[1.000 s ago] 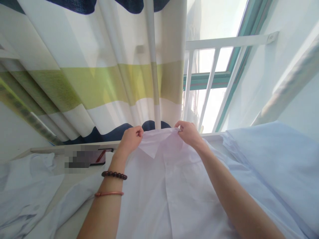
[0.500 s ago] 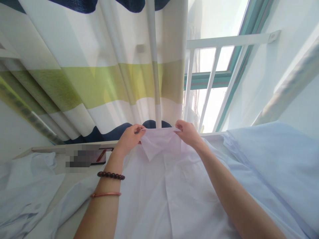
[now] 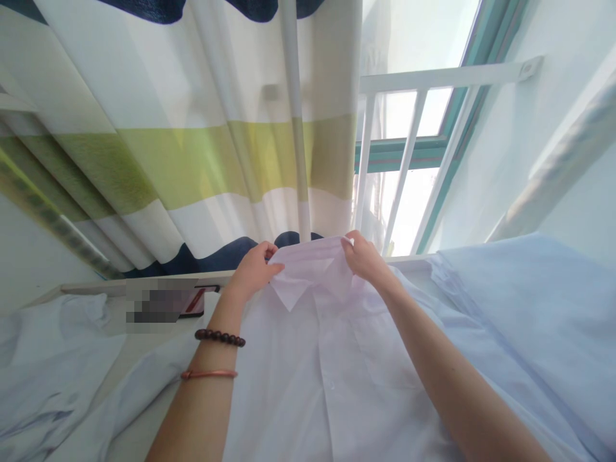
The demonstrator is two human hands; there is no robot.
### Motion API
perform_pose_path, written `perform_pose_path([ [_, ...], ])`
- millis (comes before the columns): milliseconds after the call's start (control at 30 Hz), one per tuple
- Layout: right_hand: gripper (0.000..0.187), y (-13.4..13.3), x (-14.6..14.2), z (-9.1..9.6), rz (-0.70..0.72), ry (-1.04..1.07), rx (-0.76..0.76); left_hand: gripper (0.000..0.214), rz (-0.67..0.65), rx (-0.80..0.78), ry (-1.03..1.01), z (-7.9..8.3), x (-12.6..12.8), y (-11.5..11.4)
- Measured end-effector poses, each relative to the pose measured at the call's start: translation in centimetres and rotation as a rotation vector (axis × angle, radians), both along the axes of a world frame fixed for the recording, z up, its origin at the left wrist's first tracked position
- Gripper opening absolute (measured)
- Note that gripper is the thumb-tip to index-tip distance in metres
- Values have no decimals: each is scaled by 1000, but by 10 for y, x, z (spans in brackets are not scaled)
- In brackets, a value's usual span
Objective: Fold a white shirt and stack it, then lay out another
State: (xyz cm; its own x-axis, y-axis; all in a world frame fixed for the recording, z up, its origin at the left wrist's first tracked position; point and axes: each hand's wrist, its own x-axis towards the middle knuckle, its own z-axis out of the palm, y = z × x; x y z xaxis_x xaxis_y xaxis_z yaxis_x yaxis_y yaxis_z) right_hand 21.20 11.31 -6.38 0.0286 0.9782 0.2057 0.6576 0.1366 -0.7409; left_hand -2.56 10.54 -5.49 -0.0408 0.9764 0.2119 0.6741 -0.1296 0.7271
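Note:
A white button-up shirt [image 3: 283, 385] lies spread out front side up, its collar [image 3: 312, 253] at the far end near the curtain. My left hand [image 3: 254, 268] pinches the collar's left end, thumb on top and fingers curled behind. At the other end, my right hand [image 3: 362, 255] grips the collar between thumb and fingers. The collar stands slightly raised between them, with its left point hanging toward me. A dark bead bracelet [image 3: 220, 337] and a copper-coloured bangle [image 3: 210, 374] circle my left wrist and forearm.
Left of the shirt is a dark phone-like object [image 3: 192, 303], partly blurred out. More white cloth [image 3: 52, 359] lies at far left, and folded pale blue-white fabric [image 3: 539, 301] at right. Behind stand a striped curtain [image 3: 192, 160], a white railing [image 3: 414, 80] and a window.
The collar's top edge has lifted a little, higher on the right, and more of the collar shows. My left thumb has shifted onto the collar's front.

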Motion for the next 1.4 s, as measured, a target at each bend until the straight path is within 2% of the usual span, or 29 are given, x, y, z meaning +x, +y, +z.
perform_pose_path([
  [100, 16, 0, 4, 4, 0, 79, 59, 13, 248, 100, 225, 3, -6, 4],
  [167, 19, 0, 8, 6, -12, 105, 138, 13, 315, 159, 271, 6, -10, 4],
  [233, 20, 0, 10, 5, 9, 150, 177, 14, 321, 134, 218, 9, -14, 3],
  [367, 41, 3, 7, -2, 122, 236, 40, 11, 254, -94, -66, 2, -14, 5],
  [500, 53, 5, 0, -8, 100, 344, -34, 22, 194, -128, -313, -8, -3, 9],
  [600, 47, 6, -4, -7, 70, 549, -61, 35, 139, -120, -545, -6, 3, 8],
  [667, 38, 6, -6, -5, 28, 684, -79, 32, 93, -118, -645, -1, 4, 6],
  [733, 23, 5, -7, -3, -15, 722, -101, 27, 52, -122, -704, 2, 6, 2],
  [800, 21, 2, -9, -1, 34, 676, -171, 32, -5, -149, -743, 3, 8, -1],
  [867, 27, -1, -10, -2, 156, 613, -255, 43, -51, -176, -704, 0, 11, -2],
  [967, 17, -3, -10, -7, 320, 511, -331, 55, -38, -188, -551, -10, 14, 2],
  [1033, 14, 0, -9, -12, 295, 387, -312, 58, 38, -180, -387, -16, 11, 6],
  [1167, 12, 6, -4, -16, 23, 155, -131, 63, 181, -186, 37, -19, -4, 13],
  [1233, 11, 7, -4, -14, -42, 80, -52, 64, 196, -219, 156, -18, -12, 14],
  [1300, 5, 5, -4, -11, -19, 49, -72, 66, 173, -261, 136, -16, -17, 13],
  [1400, 11, 1, -4, -11, 127, 88, -288, 71, 135, -323, 13, -16, -17, 11],
])
